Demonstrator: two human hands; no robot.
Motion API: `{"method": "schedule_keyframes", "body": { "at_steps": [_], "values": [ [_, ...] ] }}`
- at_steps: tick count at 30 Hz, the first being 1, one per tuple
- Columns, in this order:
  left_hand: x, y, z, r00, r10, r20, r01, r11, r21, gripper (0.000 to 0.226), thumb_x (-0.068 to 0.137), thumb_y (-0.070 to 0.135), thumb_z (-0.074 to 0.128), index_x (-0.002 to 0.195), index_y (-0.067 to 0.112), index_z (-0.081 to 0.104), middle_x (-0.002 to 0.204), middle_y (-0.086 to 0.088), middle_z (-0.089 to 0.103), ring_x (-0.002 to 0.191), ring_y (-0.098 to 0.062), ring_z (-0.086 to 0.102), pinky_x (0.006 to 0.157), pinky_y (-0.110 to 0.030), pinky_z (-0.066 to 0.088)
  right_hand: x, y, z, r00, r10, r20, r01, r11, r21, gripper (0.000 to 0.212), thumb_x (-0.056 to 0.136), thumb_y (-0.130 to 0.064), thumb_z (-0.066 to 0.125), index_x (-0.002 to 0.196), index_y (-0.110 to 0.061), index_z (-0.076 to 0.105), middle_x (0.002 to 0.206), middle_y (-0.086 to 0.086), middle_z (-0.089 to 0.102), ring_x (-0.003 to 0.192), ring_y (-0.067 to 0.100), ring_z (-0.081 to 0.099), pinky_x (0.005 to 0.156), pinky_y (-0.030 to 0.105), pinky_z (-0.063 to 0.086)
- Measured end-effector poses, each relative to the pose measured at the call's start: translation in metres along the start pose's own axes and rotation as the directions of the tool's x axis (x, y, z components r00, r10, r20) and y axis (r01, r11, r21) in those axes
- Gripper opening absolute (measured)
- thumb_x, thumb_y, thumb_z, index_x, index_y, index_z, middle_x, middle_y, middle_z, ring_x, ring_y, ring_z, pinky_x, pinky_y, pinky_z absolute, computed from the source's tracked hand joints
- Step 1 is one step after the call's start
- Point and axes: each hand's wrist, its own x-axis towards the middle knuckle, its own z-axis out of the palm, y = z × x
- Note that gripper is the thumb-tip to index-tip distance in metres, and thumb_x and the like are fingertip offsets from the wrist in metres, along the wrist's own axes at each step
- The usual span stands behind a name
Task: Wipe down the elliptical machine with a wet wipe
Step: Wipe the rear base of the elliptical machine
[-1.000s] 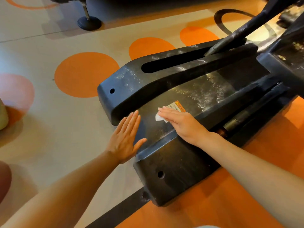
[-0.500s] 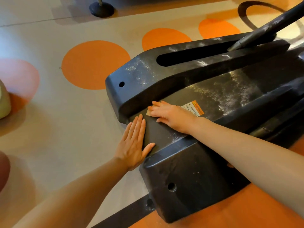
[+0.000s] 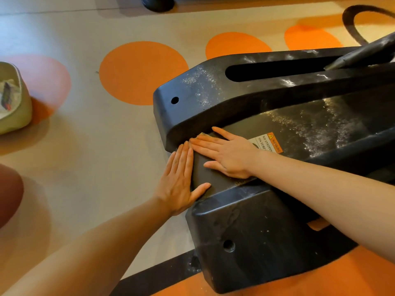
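Note:
The black rear base of the elliptical machine (image 3: 245, 238) fills the right half of the head view, dusty with white specks. My right hand (image 3: 228, 154) lies flat with straight fingers on the sunken middle panel, pressing the wet wipe (image 3: 202, 134), of which only a small corner shows past the fingertips. My left hand (image 3: 181, 180) lies flat with straight fingers at the panel's end edge, its fingertips touching those of the right hand. A warning sticker (image 3: 270, 143) sits just behind my right wrist.
A pale green bag (image 3: 15, 103) with things inside stands on the floor at far left. The floor (image 3: 96, 157) is beige with orange circles. A round black foot (image 3: 158, 3) of other equipment is at the top. A grey pedal arm (image 3: 363, 54) enters the slot at right.
My right hand has slid the wipe along the panel toward its end edge, off the warning sticker. My left hand has moved up to the edge until the fingertips meet.

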Motion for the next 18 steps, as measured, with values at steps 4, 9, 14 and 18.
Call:
{"method": "schedule_keyframes", "body": {
  "at_steps": [4, 9, 14, 18],
  "values": [
    [-0.002, -0.001, -0.002, 0.998, -0.032, 0.048, 0.032, 0.999, 0.008, 0.094, 0.083, 0.081, -0.009, 0.145, 0.015, -0.029, 0.155, -0.004, -0.034, 0.146, -0.02, -0.029, 0.12, -0.034, -0.016, -0.023, 0.018, -0.002, 0.997, 0.079, 0.005, -0.079, 0.996, 0.028, 0.072, 0.087, -0.055, -0.017, 0.155, -0.03, -0.013, 0.162, -0.012, -0.012, 0.147, 0.004, -0.014, 0.118, 0.038, -0.019],
    [0.0, -0.001, -0.003, 0.998, -0.022, 0.063, 0.022, 1.0, 0.001, 0.099, 0.077, 0.083, -0.018, 0.147, 0.014, -0.025, 0.154, -0.004, -0.034, 0.147, -0.022, -0.027, 0.119, -0.033, -0.017, -0.033, 0.019, -0.006, 0.988, 0.139, 0.067, -0.144, 0.987, 0.07, 0.066, 0.093, -0.054, -0.012, 0.154, -0.031, -0.017, 0.161, -0.013, -0.02, 0.144, 0.004, -0.024, 0.111, 0.034, -0.029],
    [0.0, -0.002, 0.0, 1.0, 0.002, 0.027, -0.003, 1.0, 0.026, 0.098, 0.086, 0.08, -0.009, 0.153, 0.009, -0.01, 0.161, -0.01, -0.015, 0.151, -0.025, -0.013, 0.123, -0.038, -0.005, -0.013, 0.0, -0.017, 0.991, -0.028, 0.13, 0.011, 0.991, 0.132, 0.053, 0.106, -0.043, 0.007, 0.153, -0.034, -0.015, 0.156, -0.018, -0.022, 0.145, 0.001, -0.022, 0.116, 0.042, -0.023],
    [0.0, -0.003, -0.002, 1.0, 0.009, 0.021, -0.01, 1.0, 0.026, 0.098, 0.085, 0.08, -0.011, 0.152, 0.009, -0.011, 0.161, -0.01, -0.016, 0.15, -0.026, -0.014, 0.122, -0.037, -0.007, -0.035, 0.025, -0.01, 0.99, 0.049, 0.133, -0.064, 0.992, 0.108, 0.056, 0.1, -0.052, -0.003, 0.151, -0.039, -0.02, 0.156, -0.019, -0.025, 0.142, 0.0, -0.028, 0.115, 0.039, -0.025]
  ]
}}
